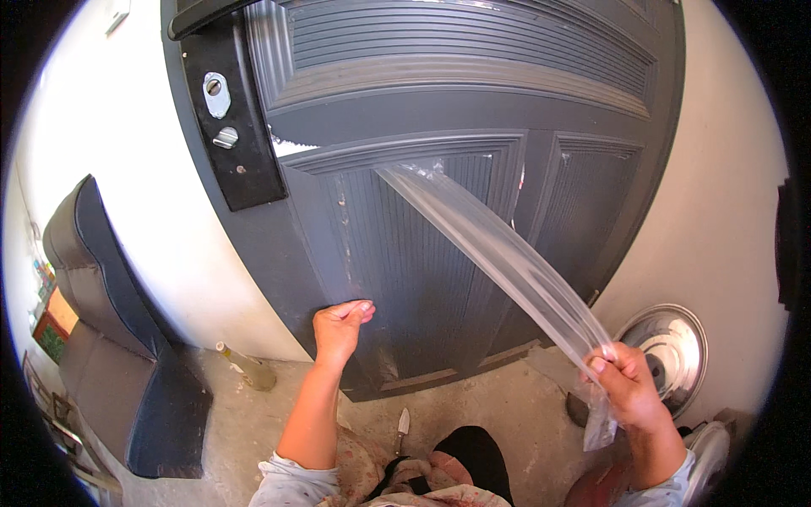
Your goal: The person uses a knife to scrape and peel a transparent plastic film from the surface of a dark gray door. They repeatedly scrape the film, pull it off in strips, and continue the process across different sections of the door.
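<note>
A dark grey panelled door [418,253] stands before me. From its lower panel a strip of clear plastic film [494,241] stretches down to the right. My right hand [624,380] is shut on the free end of this film, and a crumpled tail hangs below the fist. The film's upper end still sticks to the panel near the moulding. My left hand [342,326] is raised close to the door's left part, thumb and fingers pinched together; I see nothing between them. A black lock plate [253,146] with a silver thumb-turn [225,137] sits at the door's upper left.
On the concrete floor lies a knife [403,426], blade towards the door. A glass bottle [250,371] stands by the wall, next to a dark padded seat [108,329]. At right, a round metal lid [681,355] leans on the wall. A door handle [209,16] juts out above.
</note>
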The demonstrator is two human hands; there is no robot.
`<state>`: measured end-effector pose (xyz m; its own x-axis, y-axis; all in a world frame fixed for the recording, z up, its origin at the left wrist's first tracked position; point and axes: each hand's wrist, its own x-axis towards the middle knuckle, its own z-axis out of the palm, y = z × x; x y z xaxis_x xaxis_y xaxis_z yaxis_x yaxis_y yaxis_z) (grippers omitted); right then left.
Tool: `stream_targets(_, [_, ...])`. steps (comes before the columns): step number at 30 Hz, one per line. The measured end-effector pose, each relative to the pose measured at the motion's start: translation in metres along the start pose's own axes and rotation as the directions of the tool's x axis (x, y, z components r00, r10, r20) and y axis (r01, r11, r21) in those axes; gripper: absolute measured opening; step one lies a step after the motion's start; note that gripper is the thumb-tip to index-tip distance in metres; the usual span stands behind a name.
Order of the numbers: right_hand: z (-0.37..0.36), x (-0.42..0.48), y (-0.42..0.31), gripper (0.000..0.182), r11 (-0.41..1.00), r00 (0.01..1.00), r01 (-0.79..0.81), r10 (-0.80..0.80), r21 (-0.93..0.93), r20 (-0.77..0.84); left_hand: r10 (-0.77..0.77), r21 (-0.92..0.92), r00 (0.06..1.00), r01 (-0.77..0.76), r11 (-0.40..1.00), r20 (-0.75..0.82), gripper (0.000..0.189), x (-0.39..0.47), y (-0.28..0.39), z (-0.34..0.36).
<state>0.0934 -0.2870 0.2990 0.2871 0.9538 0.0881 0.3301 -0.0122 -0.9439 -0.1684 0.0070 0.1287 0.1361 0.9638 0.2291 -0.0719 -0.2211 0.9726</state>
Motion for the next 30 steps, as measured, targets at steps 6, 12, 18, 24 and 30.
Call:
stream_targets(6, [-0.029,-0.004,-0.018,0.017,0.988,0.998,-0.068,0.066,-0.138,-0.019,0.031,0.018,0.999,-0.031,0.999,0.014,0.014,0.001,0.003,-0.004])
stream_targets(12, [0.052,-0.008,0.047,0.013,0.849,0.932,0.346,-0.359,-0.4,0.045,0.023,0.041,1.0,-0.024,0.999,0.021,0.015,0.006,0.005,-0.006])
stream_targets(18, [0.159,0.034,0.122,0.02,0.917,0.915,0.398,-0.399,-0.032,-0.06,-0.35,0.29,0.819,0.236,0.927,0.454,0.038,-0.013,0.04,-0.021])
stream_targets(24, [0.208,0.079,0.158,0.03,0.952,0.951,0.306,-0.306,0.01,-0.036,-0.535,0.377,0.429,0.402,0.835,0.728,0.04,-0.058,0.027,-0.036])
stream_targets(30, [0.225,0.087,0.161,0.047,0.817,0.855,0.481,-0.517,-0.319,-0.033,-0.24,-0.215,0.803,0.411,0.886,0.545,0.032,-0.075,-0.015,0.01])
